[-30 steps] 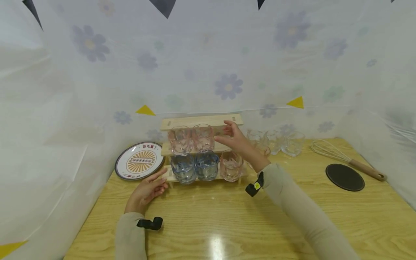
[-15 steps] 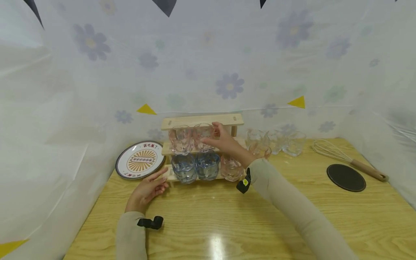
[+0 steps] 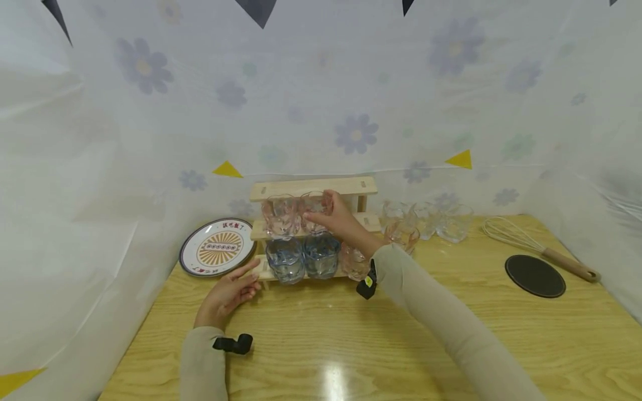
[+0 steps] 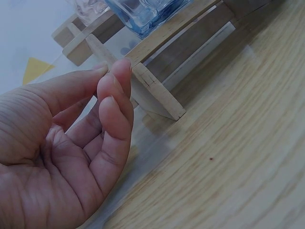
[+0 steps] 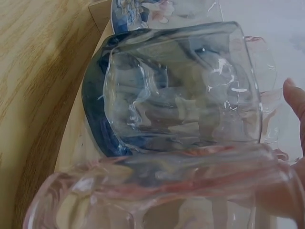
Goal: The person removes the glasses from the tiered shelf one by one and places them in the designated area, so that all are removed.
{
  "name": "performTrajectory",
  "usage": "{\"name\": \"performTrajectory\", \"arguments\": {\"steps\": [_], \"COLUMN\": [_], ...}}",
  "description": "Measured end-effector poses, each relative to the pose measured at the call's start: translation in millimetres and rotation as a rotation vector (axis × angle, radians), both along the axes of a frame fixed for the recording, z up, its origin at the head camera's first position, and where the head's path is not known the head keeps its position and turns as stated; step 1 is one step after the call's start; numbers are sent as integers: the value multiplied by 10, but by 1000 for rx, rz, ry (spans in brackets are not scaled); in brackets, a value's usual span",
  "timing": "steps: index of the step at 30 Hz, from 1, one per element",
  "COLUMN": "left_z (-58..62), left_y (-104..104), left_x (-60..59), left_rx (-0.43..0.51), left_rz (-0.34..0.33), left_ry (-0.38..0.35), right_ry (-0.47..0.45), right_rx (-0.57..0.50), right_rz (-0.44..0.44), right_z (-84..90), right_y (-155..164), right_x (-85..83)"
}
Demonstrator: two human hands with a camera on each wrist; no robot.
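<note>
A three-tier wooden rack (image 3: 313,188) stands at the back of the table. Its middle shelf bears two pink glasses, the left one (image 3: 278,216) and the right one (image 3: 312,210). My right hand (image 3: 322,209) grips the right pink glass, thumb over its rim. The bottom shelf carries two blue glasses (image 3: 285,260) (image 3: 321,256) and a pink glass (image 3: 353,262) half hidden by my right wrist. A blue glass (image 5: 181,90) fills the right wrist view, with a fingertip (image 5: 296,98) at the edge. My left hand (image 3: 244,281) lies relaxed, fingertips (image 4: 114,81) against the rack's left foot (image 4: 155,93).
A patterned plate (image 3: 217,248) leans left of the rack. To its right stand several clear glasses (image 3: 441,221) and one pink glass (image 3: 403,235). A whisk (image 3: 531,245) and a black coaster (image 3: 534,275) lie far right. Flowered cloth walls the table in.
My right hand has moved left along the middle shelf and closed round the right pink glass. My left hand has stayed at the rack's foot.
</note>
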State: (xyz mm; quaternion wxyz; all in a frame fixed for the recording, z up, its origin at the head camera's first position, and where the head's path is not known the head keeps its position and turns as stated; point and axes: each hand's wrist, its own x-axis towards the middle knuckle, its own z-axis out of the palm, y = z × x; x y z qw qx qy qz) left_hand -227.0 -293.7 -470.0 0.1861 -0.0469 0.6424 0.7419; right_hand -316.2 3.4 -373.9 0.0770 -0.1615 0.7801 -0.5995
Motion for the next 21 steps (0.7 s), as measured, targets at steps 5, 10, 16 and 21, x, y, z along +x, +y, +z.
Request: {"name": "performTrajectory", "arguments": {"steps": [5,10,16,21], "left_z": [-15,-22,4,19], "left_y": [-2,-8,4,9], "left_x": [-6,-9,4,12], "left_rx": [-4,10,17,29], "left_rz": [-2,-12,-15,-27], "left_ry": [5,11,3,7], "right_ry": [-1,0,11,12], "right_rx": [-12,-21,-33,-29], "right_rz": [-17,-46,-74,-88], "right_z": [0,5,30,63], "right_y": [-23,-36,-24,-22], "right_x": [-6,-6,22,57]}}
